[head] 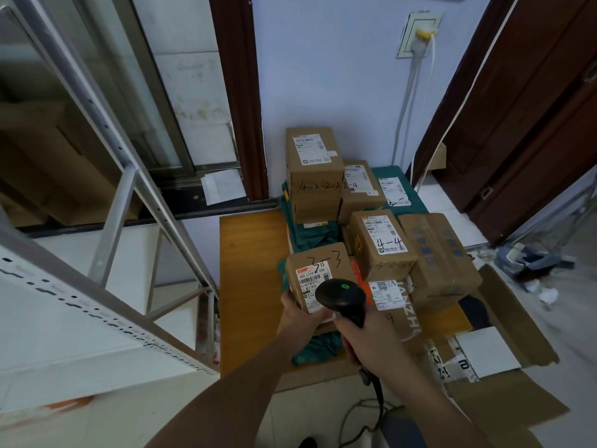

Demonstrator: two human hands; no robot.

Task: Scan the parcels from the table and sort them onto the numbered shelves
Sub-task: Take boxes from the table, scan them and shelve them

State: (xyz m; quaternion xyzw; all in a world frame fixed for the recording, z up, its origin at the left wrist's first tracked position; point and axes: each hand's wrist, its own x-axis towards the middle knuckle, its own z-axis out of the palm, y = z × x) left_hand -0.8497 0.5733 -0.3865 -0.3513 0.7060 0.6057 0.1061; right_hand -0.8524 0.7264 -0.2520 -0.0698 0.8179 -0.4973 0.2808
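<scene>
Left hand point(298, 313) grips the cardboard parcel marked 3-3 point(318, 274); right hand point(366, 341) clasps the black barcode scanner point(342, 297) over its label.

A wall socket point(420, 33) with a yellow-topped plug point(424, 37) sits high on the pale wall. A dark wooden door point(529, 118) stands right. Flattened cardboard point(504, 392) lies on the floor.

We see the left grip point(298, 313) holding a cardboard parcel marked "3-3" point(318, 276) at the bench point(248, 286) front, while the right grip point(365, 337) clasps a black scanner point(340, 295) just over its label. More parcels point(381, 244) are stacked behind; grey shelving point(106, 195) stands left.
</scene>
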